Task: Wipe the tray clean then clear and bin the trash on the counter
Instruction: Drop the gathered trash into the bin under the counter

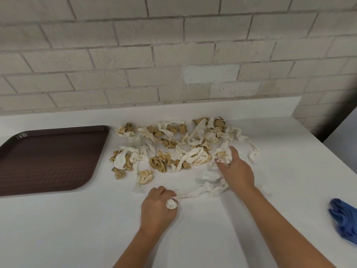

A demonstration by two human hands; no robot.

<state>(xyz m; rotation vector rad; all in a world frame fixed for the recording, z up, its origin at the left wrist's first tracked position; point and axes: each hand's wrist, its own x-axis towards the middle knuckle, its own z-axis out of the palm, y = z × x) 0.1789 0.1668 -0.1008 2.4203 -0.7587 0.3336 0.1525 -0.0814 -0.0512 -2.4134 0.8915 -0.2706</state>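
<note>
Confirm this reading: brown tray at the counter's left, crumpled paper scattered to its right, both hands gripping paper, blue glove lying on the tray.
Wrong on one point: the head view shows the blue glove lying on the counter at the far right, not on the tray. The rest stands: crumpled paper right of the tray, left hand and right hand each gripping some.

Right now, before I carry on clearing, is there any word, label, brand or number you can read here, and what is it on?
No text can be read here.
Tray: raised marks on its far rim, too small to read.
Brown crumpled napkins: a few carry dark print, too blurred to read.
White paper strips, blue glove, counter, wall: no text shows.
</note>
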